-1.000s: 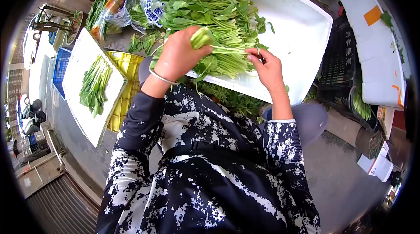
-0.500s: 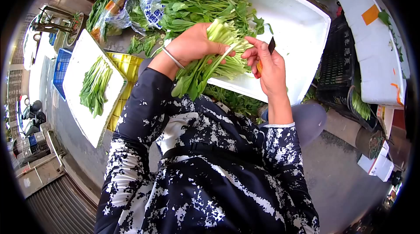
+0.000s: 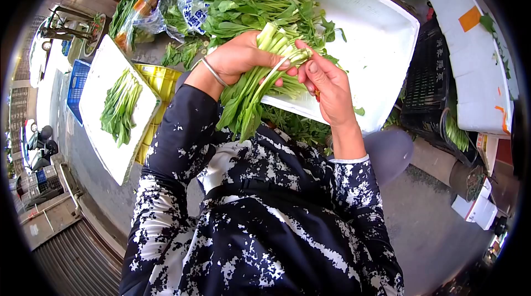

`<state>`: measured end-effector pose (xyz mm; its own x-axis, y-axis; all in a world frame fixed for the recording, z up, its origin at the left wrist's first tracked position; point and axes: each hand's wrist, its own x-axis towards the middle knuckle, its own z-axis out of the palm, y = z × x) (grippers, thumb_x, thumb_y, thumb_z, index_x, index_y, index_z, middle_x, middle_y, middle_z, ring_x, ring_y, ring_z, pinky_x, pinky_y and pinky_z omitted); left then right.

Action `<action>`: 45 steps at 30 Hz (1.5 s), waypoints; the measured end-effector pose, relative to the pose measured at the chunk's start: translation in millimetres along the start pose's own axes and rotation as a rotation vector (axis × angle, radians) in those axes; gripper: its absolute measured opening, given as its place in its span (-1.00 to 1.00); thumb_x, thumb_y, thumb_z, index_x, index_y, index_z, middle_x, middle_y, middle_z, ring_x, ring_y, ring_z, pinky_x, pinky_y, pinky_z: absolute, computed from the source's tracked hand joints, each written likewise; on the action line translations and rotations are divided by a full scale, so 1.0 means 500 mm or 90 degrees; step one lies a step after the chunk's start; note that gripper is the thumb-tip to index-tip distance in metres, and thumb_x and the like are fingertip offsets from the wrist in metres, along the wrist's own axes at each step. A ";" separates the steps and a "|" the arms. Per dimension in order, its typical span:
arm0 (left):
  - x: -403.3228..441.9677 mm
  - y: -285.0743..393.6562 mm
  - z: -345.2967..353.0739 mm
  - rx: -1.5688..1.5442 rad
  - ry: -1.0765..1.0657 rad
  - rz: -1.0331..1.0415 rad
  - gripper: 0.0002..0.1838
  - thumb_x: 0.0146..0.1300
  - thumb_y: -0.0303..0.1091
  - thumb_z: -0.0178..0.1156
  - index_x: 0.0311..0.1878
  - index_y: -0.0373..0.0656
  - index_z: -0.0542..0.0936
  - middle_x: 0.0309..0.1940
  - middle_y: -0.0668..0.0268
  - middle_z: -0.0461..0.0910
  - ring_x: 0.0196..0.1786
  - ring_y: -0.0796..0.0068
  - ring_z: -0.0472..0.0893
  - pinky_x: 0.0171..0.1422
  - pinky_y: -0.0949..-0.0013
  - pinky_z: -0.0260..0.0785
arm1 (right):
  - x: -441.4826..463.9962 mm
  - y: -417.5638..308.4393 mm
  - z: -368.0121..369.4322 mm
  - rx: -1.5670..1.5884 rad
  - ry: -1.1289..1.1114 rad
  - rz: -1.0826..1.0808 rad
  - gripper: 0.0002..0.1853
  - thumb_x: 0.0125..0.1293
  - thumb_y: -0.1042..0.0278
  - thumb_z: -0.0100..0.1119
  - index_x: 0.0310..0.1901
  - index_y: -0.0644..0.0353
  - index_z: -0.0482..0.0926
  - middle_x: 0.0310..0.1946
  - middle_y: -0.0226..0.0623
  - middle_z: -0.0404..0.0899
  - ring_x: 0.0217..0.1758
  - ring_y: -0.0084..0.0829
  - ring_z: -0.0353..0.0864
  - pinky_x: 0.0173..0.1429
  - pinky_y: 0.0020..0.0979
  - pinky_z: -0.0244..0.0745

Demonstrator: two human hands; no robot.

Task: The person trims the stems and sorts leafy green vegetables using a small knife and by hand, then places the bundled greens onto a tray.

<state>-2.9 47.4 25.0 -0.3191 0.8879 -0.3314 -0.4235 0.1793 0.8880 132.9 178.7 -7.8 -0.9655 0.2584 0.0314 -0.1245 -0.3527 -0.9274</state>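
Observation:
A bunch of leafy greens (image 3: 243,102) is wrapped in my left hand (image 3: 235,59), pale stem ends up and leaves hanging toward my lap. My right hand (image 3: 327,83) is closed beside the stem ends, fingertips touching them. A bit of orange-red shows under its fingers, likely the knife handle; the blade is hidden. Behind both hands, a large pile of greens (image 3: 254,5) lies in the white foam box (image 3: 381,36). Another small bunch (image 3: 120,109) rests on a white foam board (image 3: 97,86) at the left.
The foam board leans over a yellow crate (image 3: 156,83), with a blue crate (image 3: 78,86) beyond. Plastic-wrapped greens (image 3: 138,14) lie at the upper left. A black crate (image 3: 426,86) and white foam boxes (image 3: 470,52) stand at the right. Loose greens (image 3: 298,124) lie below the large box.
My left hand has turned the bunch so its leaves hang down. My right hand first showed a dark blade, then moved left onto the stem ends, where the blade is hidden.

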 end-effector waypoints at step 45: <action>-0.102 0.032 -0.024 0.723 0.481 0.178 -0.70 -0.10 -0.38 0.31 -0.25 -0.25 0.53 -0.47 0.32 0.57 -0.44 0.61 0.50 -0.27 0.49 0.36 | -0.002 0.261 -0.190 -0.407 0.221 0.234 -0.63 -0.11 0.42 0.36 -0.17 0.17 0.58 -0.58 -0.50 0.40 -0.52 -0.64 0.34 -0.35 -0.60 0.30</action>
<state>-3.4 -0.1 52.2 -0.8078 0.5748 0.1311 0.5253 0.6008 0.6025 139.1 217.8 -164.4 -0.7803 0.5270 -0.3368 0.4425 0.0847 -0.8927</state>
